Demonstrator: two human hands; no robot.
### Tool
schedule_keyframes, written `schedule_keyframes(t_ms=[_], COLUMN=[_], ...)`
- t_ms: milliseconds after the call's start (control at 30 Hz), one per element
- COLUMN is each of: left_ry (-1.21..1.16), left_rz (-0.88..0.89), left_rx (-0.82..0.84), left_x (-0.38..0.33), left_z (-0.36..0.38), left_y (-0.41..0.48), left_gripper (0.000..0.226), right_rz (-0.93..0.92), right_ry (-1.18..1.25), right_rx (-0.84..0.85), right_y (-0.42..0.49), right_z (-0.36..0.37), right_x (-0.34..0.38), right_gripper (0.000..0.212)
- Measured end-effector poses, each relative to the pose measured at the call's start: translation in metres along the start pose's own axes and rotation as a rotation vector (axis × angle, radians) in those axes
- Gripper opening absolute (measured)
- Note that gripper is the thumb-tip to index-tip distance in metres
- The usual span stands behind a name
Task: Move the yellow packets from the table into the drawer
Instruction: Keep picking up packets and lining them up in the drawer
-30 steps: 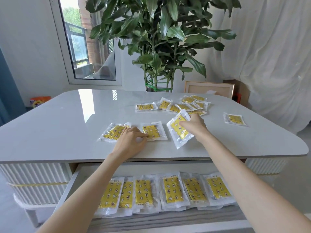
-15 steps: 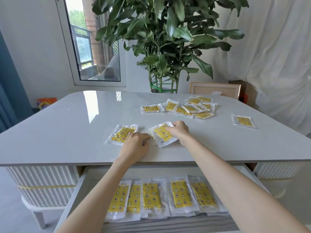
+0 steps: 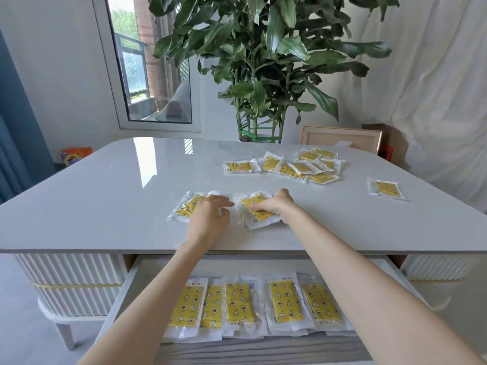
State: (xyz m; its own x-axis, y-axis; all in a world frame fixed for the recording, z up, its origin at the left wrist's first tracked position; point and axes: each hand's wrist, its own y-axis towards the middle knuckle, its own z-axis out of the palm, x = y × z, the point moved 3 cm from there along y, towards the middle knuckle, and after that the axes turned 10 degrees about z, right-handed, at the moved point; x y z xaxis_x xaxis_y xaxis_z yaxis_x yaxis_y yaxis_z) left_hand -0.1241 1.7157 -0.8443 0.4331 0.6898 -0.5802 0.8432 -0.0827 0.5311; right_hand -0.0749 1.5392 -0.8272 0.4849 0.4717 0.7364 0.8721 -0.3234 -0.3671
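A white-walled room holds a tall leafy green plant [image 3: 263,61], a white-framed window [image 3: 147,75] and a draped white curtain [image 3: 434,101], all behind a glossy pale grey table [image 3: 105,206] with rounded corners. Its polished top looks slick, so a pushed packet would probably slide.

Beneath the near edge a white drawer [image 3: 123,299] stands pulled open. A row of yellow star-printed packets in clear plastic sleeves [image 3: 238,304] lies flat in it, overlapping.

On the table, a loose cluster of the same packets [image 3: 297,168] sits toward the far side, and a lone packet [image 3: 386,188] lies well apart at the right. All look light, thin and floppy, with slippery film. The clear sealed margin seems the easiest place to pinch.

The right hand [image 3: 274,205] bends its fingers over the right near packet [image 3: 251,200], gripping it against the table. The left hand [image 3: 210,219] rests curled between that one and the left near packet [image 3: 188,208]. Whether its fingertips pinch a margin cannot be told.
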Motion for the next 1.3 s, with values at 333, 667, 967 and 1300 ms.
schedule_keyframes(t_ms=[333,667,967,1300], left_ry=[0.363,0.181,-0.086,-0.628], left_rz=[-0.43,-0.435,-0.446,-0.486], left_rx=[0.026,-0.019,0.005,-0.042], left_x=[0.05,0.045,0.038,0.009], left_z=[-0.027,-0.028,-0.032,-0.05], left_y=[0.007,0.009,0.003,-0.025], left_gripper=[0.076,0.086,0.062,0.063], right_rz=[-0.008,-0.054,-0.123,-0.235], right_ry=[0.227,0.276,0.279,0.269], right_rx=[0.143,0.237,0.158,0.223], right_y=[-0.002,-0.012,-0.018,-0.061], right_z=[0.007,0.01,0.005,-0.025], right_x=[-0.012,-0.017,-0.03,-0.05], right_gripper=[0.066,0.055,0.066,0.024])
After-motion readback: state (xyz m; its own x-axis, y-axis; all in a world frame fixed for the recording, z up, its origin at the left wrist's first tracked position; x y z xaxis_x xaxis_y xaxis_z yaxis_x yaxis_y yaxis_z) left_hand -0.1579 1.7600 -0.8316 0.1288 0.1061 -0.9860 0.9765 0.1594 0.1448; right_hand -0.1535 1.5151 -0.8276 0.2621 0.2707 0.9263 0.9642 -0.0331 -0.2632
